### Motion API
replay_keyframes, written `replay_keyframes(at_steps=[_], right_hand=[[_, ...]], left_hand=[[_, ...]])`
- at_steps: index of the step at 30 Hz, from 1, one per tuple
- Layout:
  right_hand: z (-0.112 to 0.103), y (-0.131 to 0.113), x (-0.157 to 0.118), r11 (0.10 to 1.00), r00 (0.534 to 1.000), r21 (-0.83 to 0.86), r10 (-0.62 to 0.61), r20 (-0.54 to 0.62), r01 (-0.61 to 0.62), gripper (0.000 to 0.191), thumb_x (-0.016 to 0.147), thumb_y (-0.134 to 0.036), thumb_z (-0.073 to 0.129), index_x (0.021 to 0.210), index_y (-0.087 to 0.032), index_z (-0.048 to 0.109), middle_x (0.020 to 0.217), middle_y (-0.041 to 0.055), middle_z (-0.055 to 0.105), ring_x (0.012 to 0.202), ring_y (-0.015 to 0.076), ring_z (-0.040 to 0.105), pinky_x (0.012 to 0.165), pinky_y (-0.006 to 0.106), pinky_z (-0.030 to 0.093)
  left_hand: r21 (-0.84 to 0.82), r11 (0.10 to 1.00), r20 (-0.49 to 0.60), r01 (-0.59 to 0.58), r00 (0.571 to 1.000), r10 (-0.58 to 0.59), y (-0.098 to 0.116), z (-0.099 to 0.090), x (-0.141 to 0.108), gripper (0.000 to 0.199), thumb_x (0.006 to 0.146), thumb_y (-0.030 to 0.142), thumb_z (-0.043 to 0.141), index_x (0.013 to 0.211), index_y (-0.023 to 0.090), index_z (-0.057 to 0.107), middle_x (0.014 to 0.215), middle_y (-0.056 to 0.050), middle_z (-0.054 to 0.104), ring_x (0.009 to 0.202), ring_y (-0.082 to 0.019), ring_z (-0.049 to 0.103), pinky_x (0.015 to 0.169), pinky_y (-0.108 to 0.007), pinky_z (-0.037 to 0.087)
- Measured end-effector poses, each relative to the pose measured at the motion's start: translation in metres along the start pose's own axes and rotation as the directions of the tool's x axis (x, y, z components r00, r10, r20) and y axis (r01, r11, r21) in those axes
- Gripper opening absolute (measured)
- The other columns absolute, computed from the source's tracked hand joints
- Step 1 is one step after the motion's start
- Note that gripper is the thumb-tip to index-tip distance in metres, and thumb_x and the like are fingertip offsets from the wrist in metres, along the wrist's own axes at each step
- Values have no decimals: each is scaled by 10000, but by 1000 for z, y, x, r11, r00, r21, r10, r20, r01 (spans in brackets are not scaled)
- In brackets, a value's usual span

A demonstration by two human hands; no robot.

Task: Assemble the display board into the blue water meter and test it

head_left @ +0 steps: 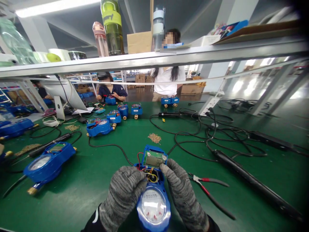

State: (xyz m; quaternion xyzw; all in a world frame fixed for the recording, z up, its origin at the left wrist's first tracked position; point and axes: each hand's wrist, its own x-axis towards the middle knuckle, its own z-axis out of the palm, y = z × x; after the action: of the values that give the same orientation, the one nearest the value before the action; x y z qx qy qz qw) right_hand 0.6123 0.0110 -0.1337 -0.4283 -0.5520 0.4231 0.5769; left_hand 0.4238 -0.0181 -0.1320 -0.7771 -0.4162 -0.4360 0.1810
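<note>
My left hand is curled, fingertips pinching at wires inside the blue meter – my right hand, half closed, holds its display board.

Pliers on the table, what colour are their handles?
The handles are red near the pivot, dark toward the ends; head view shows it.

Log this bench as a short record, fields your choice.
left_hand: left hand, gloved, fingers at wires in open blue meter
right_hand: right hand, gloved, fingers on raised display flap
right_of_meter: pliers, black rod-shaped tool
beyond_meter: pile of small metal pieces
far_left: second large meter
surface: green tabletop
</note>
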Motion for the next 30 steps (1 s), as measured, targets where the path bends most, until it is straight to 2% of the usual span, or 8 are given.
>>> replay_keyframes(at_steps=[4,7,11,13,17,21,25,30], right_hand=[[-3,11,0,994,996,94,51,67,-57,250,869,-440,677,976,-220,725,946,36,756,863,233,686,854,355,536],[-5,10,1,988,993,135,65,99,-78,263,889,-436,665,1046,-236,730,1053,39,759,947,240,695,915,361,523],[-3,4,0,986,994,154,49,93,-63,255,877,-438,681,1043,-254,744,1062,27,766,970,231,699,922,335,521],[-1,3,-2,984,995,168,43,96,-58,250,871,-436,689,1039,-261,748,1057,23,769,961,228,705,918,326,522],[1,4,-3,974,993,203,78,92,-96,260,866,-439,699,1052,-264,744,1081,25,768,967,232,708,906,323,531],[-1,6,-2,977,992,190,77,102,-96,283,878,-447,681,1062,-240,740,1113,50,758,989,251,699,932,357,525],[-3,8,-2,980,992,172,90,93,-105,313,861,-454,697,1077,-231,741,1067,53,766,957,253,704,916,362,531],[-2,6,-3,973,989,201,95,112,-116,297,886,-430,675,1099,-232,731,1102,49,760,995,252,699,925,356,528]], left_hand=[[-43,996,26,77,997,-75,-4,6,5,30,911,242,619,898,243,646,791,-15,745,731,-226,713,678,-402,612],[-110,990,96,83,993,-72,-1,2,7,201,845,200,674,1029,263,624,910,-13,747,873,-237,707,838,-463,589],[-134,987,179,86,982,-62,6,-1,7,541,789,408,756,1251,209,559,1105,-119,723,1021,-331,674,892,-586,552],[-85,989,123,119,986,-108,10,3,5,446,796,398,753,1164,188,616,1036,-135,733,957,-346,682,844,-609,559],[-190,946,32,262,965,-260,10,13,2,60,832,221,695,891,230,691,868,-58,749,816,-280,702,758,-503,595],[-323,848,53,420,903,-427,3,16,0,120,819,156,701,899,238,665,836,-1,745,753,-184,720,702,-318,620],[-308,818,-23,485,856,-516,-3,17,1,159,827,149,679,965,192,613,780,-5,682,678,-154,672,642,-260,607],[-236,864,-26,446,886,-464,-3,17,4,60,837,160,676,851,207,711,755,-7,742,659,-160,706,619,-248,599]])
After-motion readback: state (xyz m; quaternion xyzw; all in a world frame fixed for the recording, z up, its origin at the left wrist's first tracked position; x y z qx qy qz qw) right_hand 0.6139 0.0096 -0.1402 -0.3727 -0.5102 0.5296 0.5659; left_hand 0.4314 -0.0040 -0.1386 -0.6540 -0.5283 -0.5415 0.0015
